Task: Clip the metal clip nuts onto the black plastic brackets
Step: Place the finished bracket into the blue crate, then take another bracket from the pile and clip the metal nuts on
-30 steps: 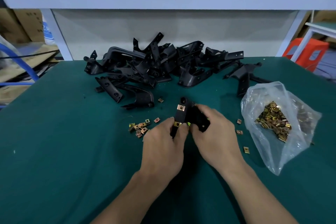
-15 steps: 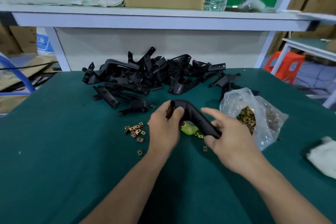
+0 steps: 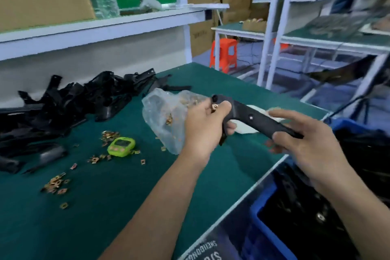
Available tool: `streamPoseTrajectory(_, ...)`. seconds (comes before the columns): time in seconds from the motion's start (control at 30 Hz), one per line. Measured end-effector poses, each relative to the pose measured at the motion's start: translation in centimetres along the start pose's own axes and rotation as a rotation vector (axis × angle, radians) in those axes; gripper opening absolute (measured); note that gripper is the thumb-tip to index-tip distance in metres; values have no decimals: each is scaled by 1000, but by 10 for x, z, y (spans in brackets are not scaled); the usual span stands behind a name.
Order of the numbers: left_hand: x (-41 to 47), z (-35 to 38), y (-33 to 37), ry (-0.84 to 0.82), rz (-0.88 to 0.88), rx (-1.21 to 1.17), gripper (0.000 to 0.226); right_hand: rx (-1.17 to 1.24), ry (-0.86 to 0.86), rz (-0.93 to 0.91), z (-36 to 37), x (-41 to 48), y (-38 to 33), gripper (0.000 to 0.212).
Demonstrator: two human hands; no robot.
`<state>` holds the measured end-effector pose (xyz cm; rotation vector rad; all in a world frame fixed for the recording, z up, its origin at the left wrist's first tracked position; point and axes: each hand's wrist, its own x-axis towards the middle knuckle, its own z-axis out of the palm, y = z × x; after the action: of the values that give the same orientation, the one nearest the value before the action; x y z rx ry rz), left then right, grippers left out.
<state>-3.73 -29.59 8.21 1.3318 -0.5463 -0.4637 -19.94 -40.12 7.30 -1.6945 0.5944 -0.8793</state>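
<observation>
Left hand [image 3: 202, 131] clamped on the bracket [image 3: 253, 118], clip nut [image 3: 214, 106] by its thumb; right hand [image 3: 306, 143] too blurry to tell its grip. Reckon a half-seated nut could drop off

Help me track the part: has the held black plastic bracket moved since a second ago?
Yes. The black plastic bracket went from left of the clear plastic bag to its right.

The table [image 3: 105, 207] is dark green. The bracket [image 3: 253, 118] and the pile of brackets [image 3: 63, 107] are black. The clip nuts [image 3: 53, 183] are shiny gold. The timer [image 3: 121, 146] is lime green, the stool [image 3: 223, 53] orange, the bin [image 3: 266, 224] blue.
</observation>
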Motion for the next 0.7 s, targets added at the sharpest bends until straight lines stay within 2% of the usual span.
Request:
streamPoseTrajectory(0.2, -14, 127, -50, -410, -460, -182, 6, 226, 462, 261, -122, -35, 51, 25)
streamPoseTrajectory(0.37, -25, 211, -91, -556, -722, -193, 6, 326, 703, 484, -194, -46, 93, 10)
streamPoseTrajectory(0.47, -25, 244, -102, -606, -730, -174, 35, 458, 812, 467, -222, -33, 110, 5)
streamPoseTrajectory(0.53, -28, 251, -112, -650, -642, -36, 50, 466, 864, 449, -234, -23, 118, 6)
streamPoseTrajectory(0.6, -34, 244, -124, -741, -549, 196, 58, 331, 914, 487, -243, -20, 128, 12)
streamPoseTrajectory(0.7, -39, 222, -142, -849, -487, 407, 53, -105, 1037, 581, -243, -31, 138, 23)
